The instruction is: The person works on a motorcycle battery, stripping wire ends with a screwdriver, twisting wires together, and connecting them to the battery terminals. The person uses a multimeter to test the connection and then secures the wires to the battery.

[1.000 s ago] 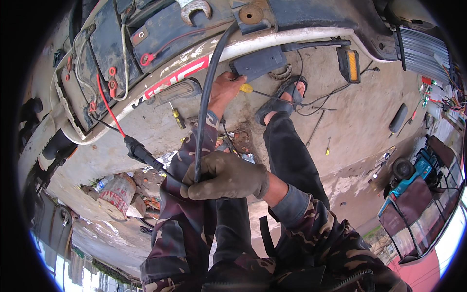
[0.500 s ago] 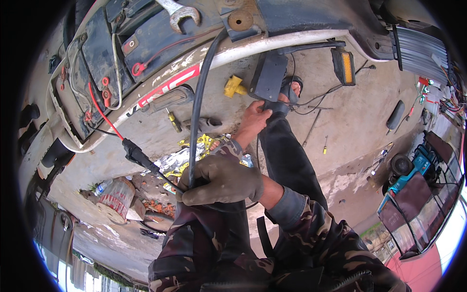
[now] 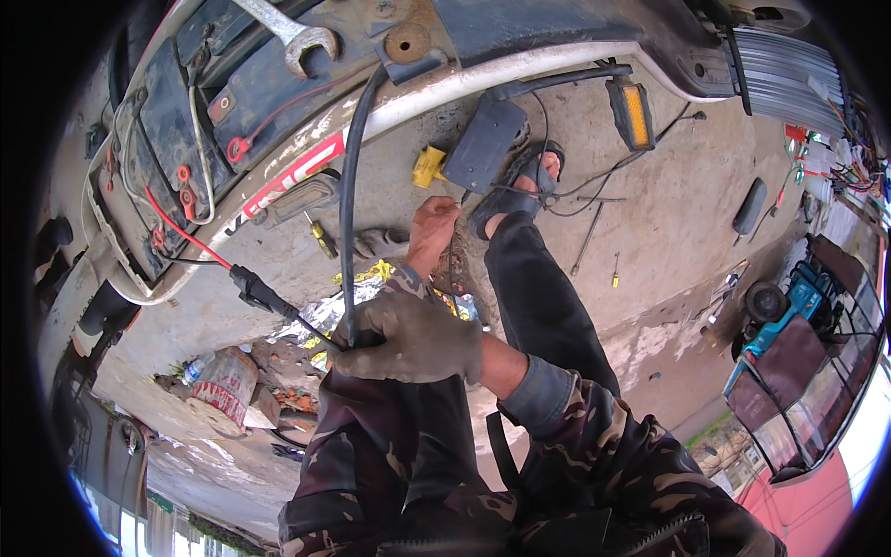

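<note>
My right hand, in a grey-brown glove, is closed round a thick black cable that hangs from the vehicle frame. A thinner black lead with an in-line connector and a red wire also runs to this hand. My left hand is bare and reaches out beyond the glove. Its fingertips pinch a thin black cable just below a dark grey rectangular box. The left wrist is partly hidden behind the glove.
A white frame rail crosses the top, with batteries and an open-end wrench above it. An amber lamp hangs right. On the ground lie a yellow part, a screwdriver and a T-handle tool.
My left hand has moved from the box's lower edge to the left and down, onto the cable. The gloved hand keeps its hold. The view has shifted slightly.
</note>
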Demonstrator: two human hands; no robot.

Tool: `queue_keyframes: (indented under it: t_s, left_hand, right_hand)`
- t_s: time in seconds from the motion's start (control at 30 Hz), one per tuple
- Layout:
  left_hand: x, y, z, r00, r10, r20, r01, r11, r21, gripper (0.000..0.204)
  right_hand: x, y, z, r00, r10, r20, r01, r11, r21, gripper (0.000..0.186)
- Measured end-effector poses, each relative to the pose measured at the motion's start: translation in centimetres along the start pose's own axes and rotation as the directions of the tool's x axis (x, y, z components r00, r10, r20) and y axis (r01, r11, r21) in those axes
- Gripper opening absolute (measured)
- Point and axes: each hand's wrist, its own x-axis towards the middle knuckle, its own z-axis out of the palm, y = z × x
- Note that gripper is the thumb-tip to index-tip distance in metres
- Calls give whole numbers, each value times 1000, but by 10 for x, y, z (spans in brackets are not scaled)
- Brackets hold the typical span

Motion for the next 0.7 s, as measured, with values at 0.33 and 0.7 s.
queue_keyframes:
  t_s: [0.33, 0.7]
  left_hand:
    - [-31, -36, -50, 977, -172, -129, 142, 967, -210, 28]
    - [-167, -142, -63, 789, -598, 141, 600, 799, 30, 28]
  right_hand:
    - [-6, 11, -6, 971, 11, -239, -43, 991, -129, 61]
    - [-17, 10, -15, 870, 63, -489, -28, 997, 78, 50]
